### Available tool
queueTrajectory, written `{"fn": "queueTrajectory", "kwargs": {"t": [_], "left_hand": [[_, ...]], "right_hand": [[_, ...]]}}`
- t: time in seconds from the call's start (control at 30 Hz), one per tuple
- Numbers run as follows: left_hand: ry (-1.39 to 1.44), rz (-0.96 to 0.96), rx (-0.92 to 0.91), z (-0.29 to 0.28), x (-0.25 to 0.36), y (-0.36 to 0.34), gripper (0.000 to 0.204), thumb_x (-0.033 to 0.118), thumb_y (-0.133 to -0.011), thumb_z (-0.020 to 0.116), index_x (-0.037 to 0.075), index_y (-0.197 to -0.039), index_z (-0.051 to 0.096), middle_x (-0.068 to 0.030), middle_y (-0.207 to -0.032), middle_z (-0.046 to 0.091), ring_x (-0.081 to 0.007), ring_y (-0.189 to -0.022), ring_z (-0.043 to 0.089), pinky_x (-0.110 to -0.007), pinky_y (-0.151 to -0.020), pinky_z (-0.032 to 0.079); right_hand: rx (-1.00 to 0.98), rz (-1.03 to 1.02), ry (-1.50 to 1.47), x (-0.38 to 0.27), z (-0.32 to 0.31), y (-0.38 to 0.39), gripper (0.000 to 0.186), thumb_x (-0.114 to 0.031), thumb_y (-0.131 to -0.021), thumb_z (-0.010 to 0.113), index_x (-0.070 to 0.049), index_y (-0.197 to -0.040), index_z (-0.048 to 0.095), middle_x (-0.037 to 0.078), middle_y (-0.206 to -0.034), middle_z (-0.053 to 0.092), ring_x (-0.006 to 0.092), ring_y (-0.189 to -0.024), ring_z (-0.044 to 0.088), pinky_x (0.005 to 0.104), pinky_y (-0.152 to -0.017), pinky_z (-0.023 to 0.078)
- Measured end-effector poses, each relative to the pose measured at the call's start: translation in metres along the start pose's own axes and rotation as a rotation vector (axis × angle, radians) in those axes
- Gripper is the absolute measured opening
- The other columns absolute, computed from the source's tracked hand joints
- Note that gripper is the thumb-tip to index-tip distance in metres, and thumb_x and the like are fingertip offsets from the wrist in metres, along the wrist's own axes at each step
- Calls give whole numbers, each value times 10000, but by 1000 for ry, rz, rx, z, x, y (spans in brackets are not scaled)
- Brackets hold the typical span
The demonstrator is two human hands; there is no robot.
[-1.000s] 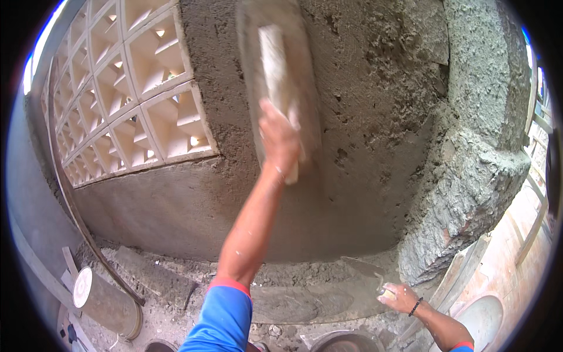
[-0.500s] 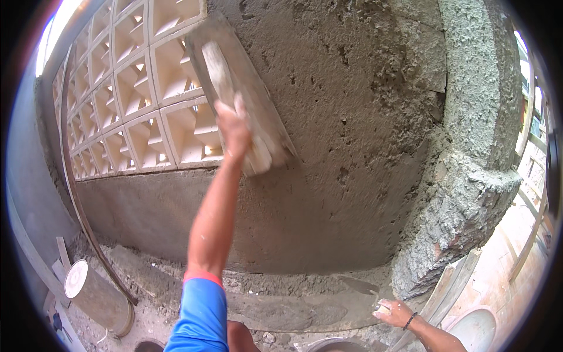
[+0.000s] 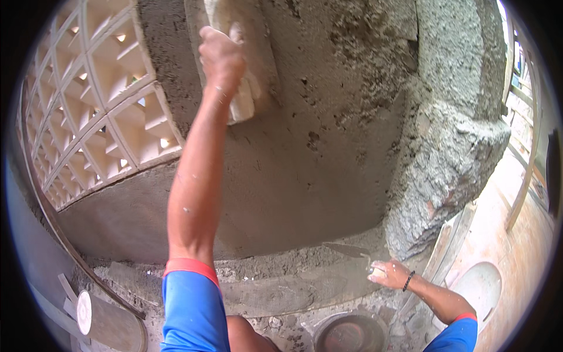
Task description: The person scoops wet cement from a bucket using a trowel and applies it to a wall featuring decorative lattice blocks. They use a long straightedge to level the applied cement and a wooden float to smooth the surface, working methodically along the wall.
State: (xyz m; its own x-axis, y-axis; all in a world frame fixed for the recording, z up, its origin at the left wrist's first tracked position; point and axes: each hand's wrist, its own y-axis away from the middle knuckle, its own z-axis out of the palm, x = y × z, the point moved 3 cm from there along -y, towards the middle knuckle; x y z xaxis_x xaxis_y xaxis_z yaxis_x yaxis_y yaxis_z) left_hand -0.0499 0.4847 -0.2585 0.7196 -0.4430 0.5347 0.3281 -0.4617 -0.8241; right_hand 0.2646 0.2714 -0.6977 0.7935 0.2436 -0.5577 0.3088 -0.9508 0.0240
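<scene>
My left hand is closed round the pale handle of a long plastering float. The float lies against the grey plastered wall, just right of the cream vent blocks; its top runs out of view. Low on the right, my right hand grips the handle of a trowel. The trowel's pointed blade reaches left, close to the foot of the wall and apart from the float.
Cream vent blocks fill the upper left. A rough concrete column stands at the right, with boards leaning by its foot. Below are a round basin, a pale bucket on its side and a white tub.
My left hand has slid the float up and rightward over the wall, off the vent blocks' edge. The view has shifted, showing more of my right arm. The right hand still holds the trowel low.
</scene>
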Motion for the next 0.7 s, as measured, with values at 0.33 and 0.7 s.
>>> {"fn": "queueTrajectory", "kwargs": {"t": [0.33,0.7], "left_hand": [[28,-47,-216,85,-54,194,374,237,-857,610,-31,-998,391,-301,-789,605,-471,-747,603,-525,-631,479],[109,-257,-104,68,-203,326,402,205,-855,613,-36,-1115,424,-261,-884,614,-419,-812,614,-486,-708,451]], "right_hand": [[74,117,-37,-17,-22,10,487,-374,-795,644,28,-1067,604,277,-839,626,408,-801,621,417,-712,492],[114,122,-20,-3,-28,33,495,-363,-793,648,45,-1070,600,267,-828,629,388,-794,631,404,-713,495]]}}
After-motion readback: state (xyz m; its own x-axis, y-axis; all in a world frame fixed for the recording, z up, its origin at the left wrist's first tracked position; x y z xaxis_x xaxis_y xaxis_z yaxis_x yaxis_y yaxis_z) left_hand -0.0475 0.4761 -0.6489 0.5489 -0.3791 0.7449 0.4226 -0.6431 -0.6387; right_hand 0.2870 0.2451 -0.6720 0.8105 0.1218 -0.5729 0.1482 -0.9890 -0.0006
